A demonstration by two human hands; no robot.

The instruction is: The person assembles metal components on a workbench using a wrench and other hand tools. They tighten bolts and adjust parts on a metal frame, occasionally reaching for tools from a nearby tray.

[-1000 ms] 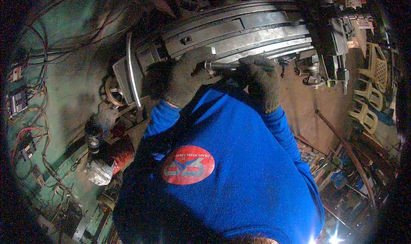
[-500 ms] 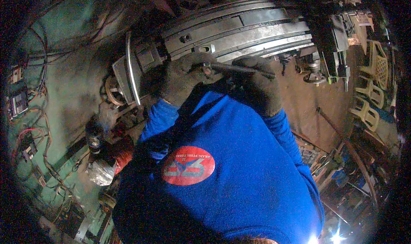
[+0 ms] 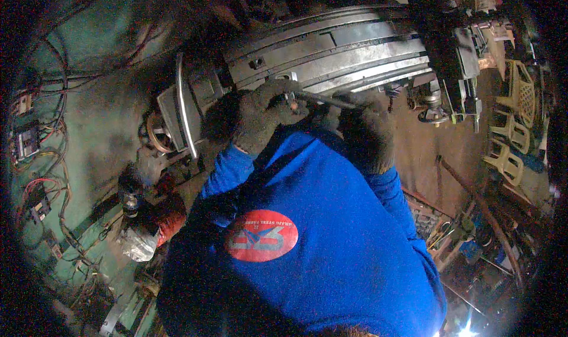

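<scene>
A long dark threaded rod lies crosswise in front of my chest, its thread showing between my two gloved hands. My left hand, in a dirty grey-brown work glove, is closed around the rod's left end, where a nut or bolt head shows by the fingers. A bare fingertip pokes out of that glove. My right hand, gloved too and partly in shadow, has its fingers closed about the rod's right end and hides the tip. Just beyond both hands lies the long metal machine bed.
A curved bright metal edge and a handwheel stand left of the bed. The dark machine carriage crosses its right part. Cream plastic chairs are at far right. Wires run over the green surface at left.
The rod's right end stuck out past my right hand before; now the fingers cover it. Both hands sit slightly lower and further right in view. The left hand keeps its hold.
</scene>
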